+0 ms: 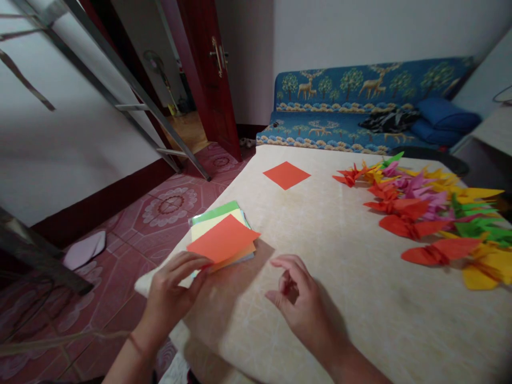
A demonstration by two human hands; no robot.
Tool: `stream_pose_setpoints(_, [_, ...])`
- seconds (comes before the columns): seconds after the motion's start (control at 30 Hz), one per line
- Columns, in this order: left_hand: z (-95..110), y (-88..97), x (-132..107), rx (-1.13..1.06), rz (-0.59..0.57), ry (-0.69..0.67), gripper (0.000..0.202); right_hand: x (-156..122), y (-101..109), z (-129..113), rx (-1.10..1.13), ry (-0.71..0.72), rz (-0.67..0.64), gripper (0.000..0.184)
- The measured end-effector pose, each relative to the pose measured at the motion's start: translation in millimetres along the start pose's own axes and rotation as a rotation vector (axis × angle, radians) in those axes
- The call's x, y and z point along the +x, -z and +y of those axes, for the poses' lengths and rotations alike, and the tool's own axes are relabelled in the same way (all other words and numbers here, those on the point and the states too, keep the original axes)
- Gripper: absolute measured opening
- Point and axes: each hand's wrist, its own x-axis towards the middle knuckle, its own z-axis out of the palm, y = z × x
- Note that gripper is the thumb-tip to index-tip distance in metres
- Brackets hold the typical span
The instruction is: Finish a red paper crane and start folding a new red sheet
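My left hand point(176, 285) pinches the near corner of an orange-red square sheet of paper point(224, 240), thumb below and fingers above. That sheet lies over or just above a stack of coloured paper point(214, 213), where green, yellow and orange edges show. To the right, my right hand point(298, 293) is above the table with thumb and fingers curved apart, holding nothing. Farther off, another orange-red paper square point(286, 175) lies flat on the table.
Many folded paper cranes point(416, 224) in red, pink, yellow and green crowd the right side of the cream-covered table point(360, 320). Behind it stands a blue patterned sofa point(344, 125). A metal ladder point(148, 106) leans at the left, near an open red door point(212, 80).
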Motion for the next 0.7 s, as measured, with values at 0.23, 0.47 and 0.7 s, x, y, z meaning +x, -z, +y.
stream_pose_setpoints(0.23, [79.9, -53.8, -0.7, -0.349, -0.234, -0.049, 0.017, -6.0, 25.9, 4.4, -0.169, 0.295, -0.034, 0.023])
stream_pose_setpoints(0.47, [70.4, -56.7, -3.6, -0.375, -0.359, -0.020, 0.017, -25.0, 105.7, 64.6, -0.408, 0.130, 0.240, 0.007])
stream_pose_setpoints(0.7, [76.6, -82.0, 2.1, -0.423, -0.368, -0.076, 0.016, -34.1, 130.5, 84.3, -0.295, -0.054, 0.311, 0.013])
